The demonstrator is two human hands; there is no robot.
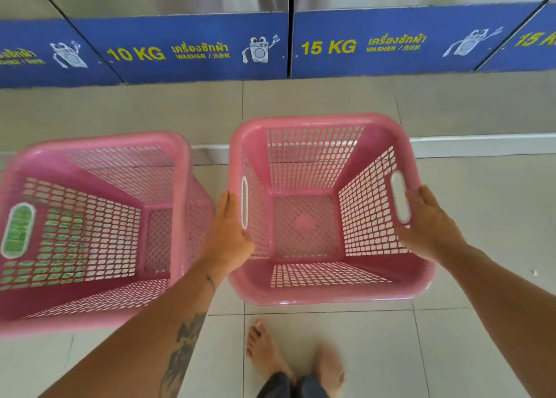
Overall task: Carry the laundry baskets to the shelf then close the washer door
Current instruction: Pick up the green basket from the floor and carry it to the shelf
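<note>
Two empty pink plastic laundry baskets with perforated walls are below me. The right basket (pixel 325 292) is gripped on both sides: my left hand (pixel 230 226) clasps its left wall by the handle slot, and my right hand (pixel 427 223) clasps the right wall beside the other slot. The left basket (pixel 99 145) stands next to it, blurred, with something green showing through its left wall. Neither hand touches the left basket. No washer door is in view.
Blue base panels of the washers run along the top, marked 10 KG (pixel 137 54) and 15 KG (pixel 328 47). A tiled step edge (pixel 481 145) lies in front of them. My bare feet (pixel 264 349) stand on the beige tile floor below the right basket.
</note>
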